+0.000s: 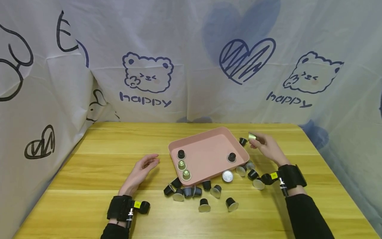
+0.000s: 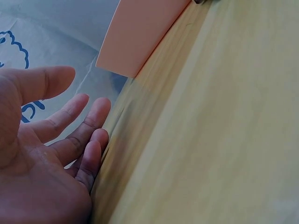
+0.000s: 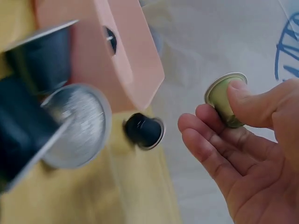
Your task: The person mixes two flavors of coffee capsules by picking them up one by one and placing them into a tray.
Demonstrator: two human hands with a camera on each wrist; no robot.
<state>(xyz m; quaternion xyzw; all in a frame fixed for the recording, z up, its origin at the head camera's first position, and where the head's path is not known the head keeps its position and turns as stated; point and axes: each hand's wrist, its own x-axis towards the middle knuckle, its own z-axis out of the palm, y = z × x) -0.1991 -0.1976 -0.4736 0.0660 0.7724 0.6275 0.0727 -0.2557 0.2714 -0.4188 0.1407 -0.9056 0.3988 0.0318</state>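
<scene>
My right hand (image 1: pixel 268 147) pinches a light green coffee capsule (image 3: pixel 223 100) between thumb and fingers, off the right end of the pink tray (image 1: pixel 209 146). A black capsule (image 1: pixel 243 141) lies on the table close by that hand. My left hand (image 1: pixel 140 172) is left of the tray, fingers loosely bent, with nothing in it. Inside the tray, a black capsule (image 1: pixel 181 154) and two green capsules (image 1: pixel 182 165) stand in a line along the left side. Another black capsule (image 1: pixel 231 157) stands near the right side.
Several dark capsules (image 1: pixel 188 192) lie in front of the tray, and more (image 1: pixel 253 174) are clustered by its right front corner. One capsule (image 1: pixel 227 176) shows its silver lid. A printed cloth (image 1: pixel 191 66) hangs behind the wooden table (image 1: pixel 98 172).
</scene>
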